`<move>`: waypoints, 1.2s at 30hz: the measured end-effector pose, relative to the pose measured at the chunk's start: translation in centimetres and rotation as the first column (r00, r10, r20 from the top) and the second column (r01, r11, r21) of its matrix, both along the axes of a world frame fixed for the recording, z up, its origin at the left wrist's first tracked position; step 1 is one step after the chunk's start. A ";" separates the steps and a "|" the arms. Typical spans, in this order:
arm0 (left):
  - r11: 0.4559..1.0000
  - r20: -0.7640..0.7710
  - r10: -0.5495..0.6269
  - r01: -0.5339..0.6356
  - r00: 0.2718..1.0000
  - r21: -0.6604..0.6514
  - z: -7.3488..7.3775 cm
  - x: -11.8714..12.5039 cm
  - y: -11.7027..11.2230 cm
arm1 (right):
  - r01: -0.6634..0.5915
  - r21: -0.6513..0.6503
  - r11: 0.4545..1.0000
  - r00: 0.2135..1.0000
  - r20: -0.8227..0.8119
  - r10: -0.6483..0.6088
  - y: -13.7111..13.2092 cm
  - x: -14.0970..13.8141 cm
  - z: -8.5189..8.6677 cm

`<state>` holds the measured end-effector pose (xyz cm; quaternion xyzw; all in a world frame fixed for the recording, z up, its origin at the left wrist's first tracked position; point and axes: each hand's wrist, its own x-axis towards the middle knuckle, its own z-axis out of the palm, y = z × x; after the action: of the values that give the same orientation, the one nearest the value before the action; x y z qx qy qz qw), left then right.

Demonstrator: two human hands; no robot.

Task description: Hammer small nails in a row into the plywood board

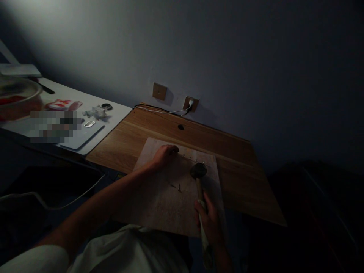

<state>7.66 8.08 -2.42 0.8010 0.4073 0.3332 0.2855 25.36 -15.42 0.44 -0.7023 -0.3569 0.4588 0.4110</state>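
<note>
My right hand (209,218) is wrapped round the wooden handle of a hammer (198,171). The hammer's dark, round head is over the right part of a pale wooden board (159,204). Near the board's far edge, my left hand (165,154) rests with its fingers curled together; whatever is between the fingertips is too dark to make out. From that hand towards the right runs a row of several small nails (190,158) standing upright in the board. Another nail (179,187) is nearer to me at the board's middle, with a dark mark or shadow beside it.
The board lies on a brown wooden table (239,167) against a wall. Cables (162,110) run to a wall socket (191,104). On the left, a white table (119,110) bears a large bowl (19,98), a flat scale-like device (82,136) and crumpled plastic (98,112).
</note>
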 end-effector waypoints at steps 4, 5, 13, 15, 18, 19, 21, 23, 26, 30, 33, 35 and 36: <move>1.000 -0.031 -0.018 0.018 0.999 0.002 -0.1 0.0 0.2 | -0.011 0.028 1.000 1.000 0.009 0.010 0.0 -0.1 0.0; 0.999 -0.040 -0.037 0.037 0.999 0.012 -0.1 0.0 0.1 | -0.012 0.030 0.999 1.000 0.014 0.012 0.0 -0.1 0.0; 0.997 -0.062 -0.047 0.050 0.997 0.056 0.0 0.1 0.0 | -0.037 0.028 0.999 0.999 0.001 0.037 0.6 -0.5 1.0; 0.997 -0.069 -0.048 0.052 0.996 0.055 -0.1 0.2 0.0 | -0.053 0.052 0.997 0.998 -0.020 0.054 1.4 -0.8 1.1; 0.997 -0.079 -0.045 0.050 0.996 0.063 -0.1 0.1 -0.1 | -0.099 0.089 0.991 0.994 -0.031 0.103 3.0 -1.5 1.4; 0.997 -0.077 -0.036 0.042 0.996 0.071 -0.1 0.1 -0.1 | -0.115 0.104 0.988 0.993 -0.027 0.118 3.7 -1.7 1.5; 0.996 -0.074 -0.024 0.030 0.997 0.084 -0.1 0.2 -0.3 | -0.132 0.133 0.982 0.990 -0.022 0.136 4.9 -2.3 1.6; 0.996 -0.066 -0.024 0.029 0.998 0.085 -0.1 0.2 -0.4 | -0.131 0.150 0.980 0.990 -0.026 0.137 5.9 -2.8 1.8; 0.998 -0.027 -0.019 0.021 0.999 0.053 0.0 0.4 -0.4 | -0.146 0.157 0.977 0.988 -0.030 0.153 6.8 -3.3 2.0; 1.000 0.025 -0.003 0.004 1.000 -0.022 -0.1 0.5 -0.2 | -0.166 0.163 0.973 0.984 -0.034 0.173 7.3 -3.8 1.9; 0.999 0.032 0.006 -0.005 0.999 -0.040 -0.2 0.4 -0.1 | -0.166 0.163 0.973 0.984 -0.037 0.174 7.6 -4.1 1.8; 0.999 0.026 0.014 -0.013 1.000 -0.033 -0.3 0.3 -0.2 | -0.161 0.155 0.975 0.985 -0.029 0.168 7.8 -4.3 1.7; 0.999 0.021 0.020 -0.019 1.000 -0.028 -0.3 0.3 -0.2 | -0.158 0.150 0.976 0.986 -0.026 0.164 7.9 -4.4 1.6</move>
<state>7.94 7.90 -2.71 0.7893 0.4164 0.3390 0.2977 20.96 -7.55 2.08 -0.6299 -0.4377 0.4763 0.4298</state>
